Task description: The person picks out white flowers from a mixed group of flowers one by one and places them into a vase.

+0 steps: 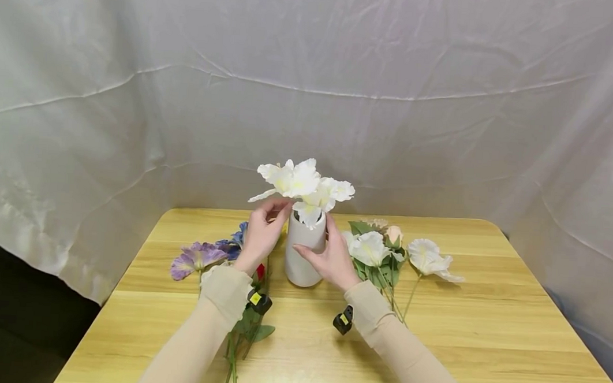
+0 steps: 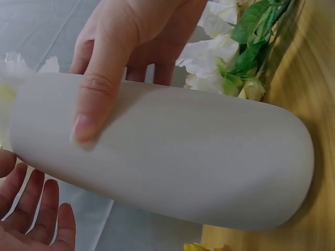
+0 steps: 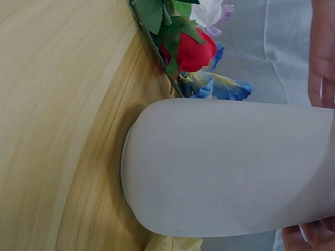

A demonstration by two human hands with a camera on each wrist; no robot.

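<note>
A white vase (image 1: 304,255) stands upright on the wooden table, with white flowers (image 1: 306,188) spreading over its mouth. My right hand (image 1: 334,259) grips the vase's right side near the top. In the left wrist view, the right thumb (image 2: 97,107) lies across the vase's front. At the left of the rim, just below the petals, is my left hand (image 1: 264,227), its thumb and fingertips close together. Its other fingers (image 2: 47,209) are bent and spread in the left wrist view. Whether the fingertips pinch a stem is hidden by the petals and rim.
Left of the vase lie a purple flower (image 1: 197,259), a blue flower (image 1: 234,242) and a red rose (image 3: 193,51). White flowers (image 1: 370,248), a pale pink rose (image 1: 394,235) and a separate white flower (image 1: 430,259) lie at the right. Grey cloth (image 1: 310,122) hangs behind the table.
</note>
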